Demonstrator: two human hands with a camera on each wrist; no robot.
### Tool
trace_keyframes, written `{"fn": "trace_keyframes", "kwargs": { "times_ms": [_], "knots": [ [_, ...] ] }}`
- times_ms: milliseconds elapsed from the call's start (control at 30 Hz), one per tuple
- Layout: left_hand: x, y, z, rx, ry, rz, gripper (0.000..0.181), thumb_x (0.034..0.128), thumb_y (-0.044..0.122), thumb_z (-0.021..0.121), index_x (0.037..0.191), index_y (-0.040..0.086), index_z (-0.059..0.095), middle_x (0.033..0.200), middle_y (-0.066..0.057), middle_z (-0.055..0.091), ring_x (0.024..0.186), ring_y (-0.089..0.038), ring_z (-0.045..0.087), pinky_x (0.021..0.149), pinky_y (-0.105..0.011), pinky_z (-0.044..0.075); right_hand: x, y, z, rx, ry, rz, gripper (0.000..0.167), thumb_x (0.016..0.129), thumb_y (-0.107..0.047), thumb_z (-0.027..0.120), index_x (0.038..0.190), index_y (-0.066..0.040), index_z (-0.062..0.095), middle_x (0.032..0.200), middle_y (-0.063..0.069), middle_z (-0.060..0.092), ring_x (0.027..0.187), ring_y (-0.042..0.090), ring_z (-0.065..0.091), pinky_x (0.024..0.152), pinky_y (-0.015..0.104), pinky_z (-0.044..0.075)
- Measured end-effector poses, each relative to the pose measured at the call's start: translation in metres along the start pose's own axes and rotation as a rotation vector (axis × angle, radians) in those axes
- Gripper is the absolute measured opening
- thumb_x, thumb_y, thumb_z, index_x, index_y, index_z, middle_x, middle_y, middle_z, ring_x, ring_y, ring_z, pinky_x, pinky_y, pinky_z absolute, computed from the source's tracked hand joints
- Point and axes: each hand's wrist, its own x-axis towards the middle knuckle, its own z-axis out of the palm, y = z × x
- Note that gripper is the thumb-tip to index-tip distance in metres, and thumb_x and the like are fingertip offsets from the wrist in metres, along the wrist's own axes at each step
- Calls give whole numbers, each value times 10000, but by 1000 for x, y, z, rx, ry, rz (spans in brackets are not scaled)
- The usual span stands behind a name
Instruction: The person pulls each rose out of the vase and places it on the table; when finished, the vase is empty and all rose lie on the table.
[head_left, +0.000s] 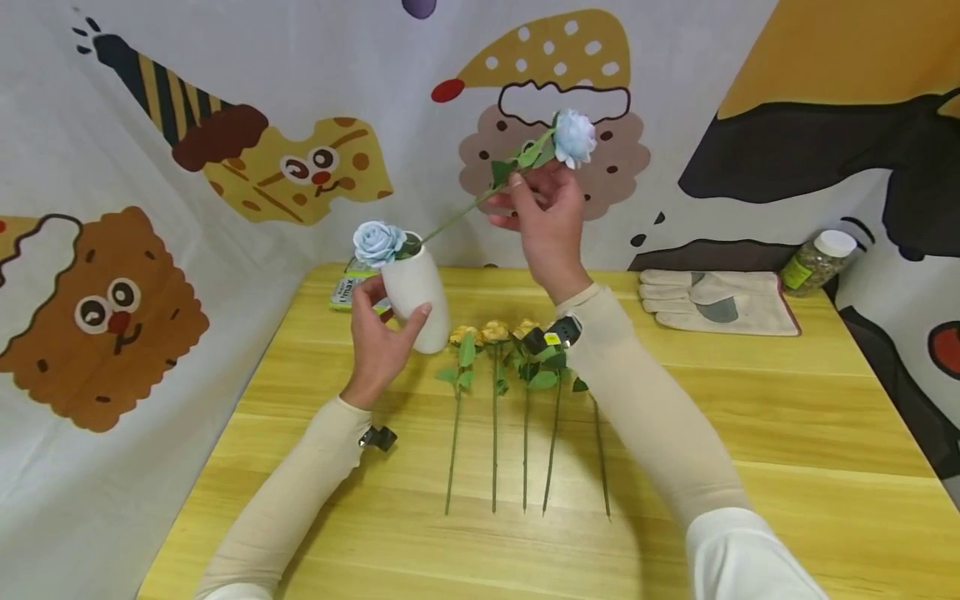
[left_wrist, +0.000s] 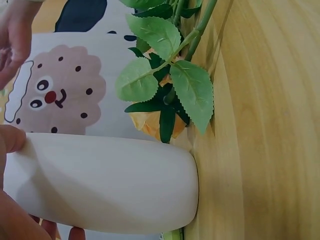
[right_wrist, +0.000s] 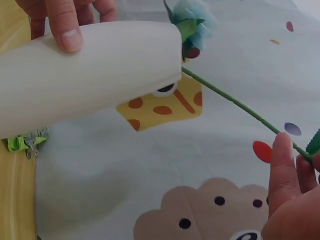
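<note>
A white vase stands on the table, slightly tilted, and my left hand grips its side with the thumb across the front. One light blue rose sits in the vase, its bloom leaning over the left of the rim. My right hand pinches the green stem of a second pale blue rose just below its leaves. That stem slopes down to the vase mouth, its lower end at or inside the opening; the tip is hidden. In the left wrist view, the vase base touches the tabletop.
Several yellow roses lie in a row on the wooden table, stems toward me. A work glove and a lidded jar are at the back right. A small green-and-white packet lies behind the vase. A printed cloth hangs behind.
</note>
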Motion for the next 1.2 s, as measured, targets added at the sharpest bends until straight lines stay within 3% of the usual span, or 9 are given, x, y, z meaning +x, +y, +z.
{"fn": "trace_keyframes", "kwargs": {
  "times_ms": [267, 500, 700, 1000, 1200],
  "knots": [
    [0, 1, 0, -1, -2, 1, 783, 895, 298, 855, 1481, 64, 392, 1430, -161, 494, 1305, -277, 506, 1029, -575, 490, 0, -7, -21, 85, 81, -54, 180, 1052, -67, 621, 1202, -100, 526, 1068, 103, 689, 787, 225, 776, 666, 339, 649],
    [0, 1, 1, 8, -3, -5, 776, 895, 279, 855, 1478, 60, 393, 1427, -155, 498, 1300, -266, 510, 1031, -567, 489, -3, -14, -40, 133, 153, -31, 162, 1045, -81, 637, 1171, -93, 536, 1019, 116, 692, 760, 238, 777, 632, 330, 642],
    [0, 3, 1, -10, -5, -12, 774, 891, 225, 865, 1483, 59, 394, 1428, -159, 491, 1303, -281, 504, 1059, -552, 487, -10, -19, -62, 172, 129, -25, 155, 1049, -80, 628, 1163, -72, 524, 969, 121, 681, 728, 237, 773, 603, 296, 628],
    [-1, 2, 0, 7, -7, -16, 772, 899, 206, 852, 1489, 52, 379, 1439, -161, 487, 1314, -275, 502, 1068, -545, 487, -24, -22, -98, 34, 57, 4, 166, 1051, -106, 615, 1201, -79, 549, 971, 100, 652, 698, 203, 753, 553, 266, 597],
    [-1, 1, 0, 9, -12, -13, 764, 906, 241, 847, 1485, 55, 383, 1439, -161, 489, 1320, -274, 502, 1075, -540, 488, -36, -21, -124, -108, 35, 46, 101, 1052, -83, 595, 1130, -65, 533, 958, 90, 636, 687, 184, 751, 546, 260, 598]
  ]
}}
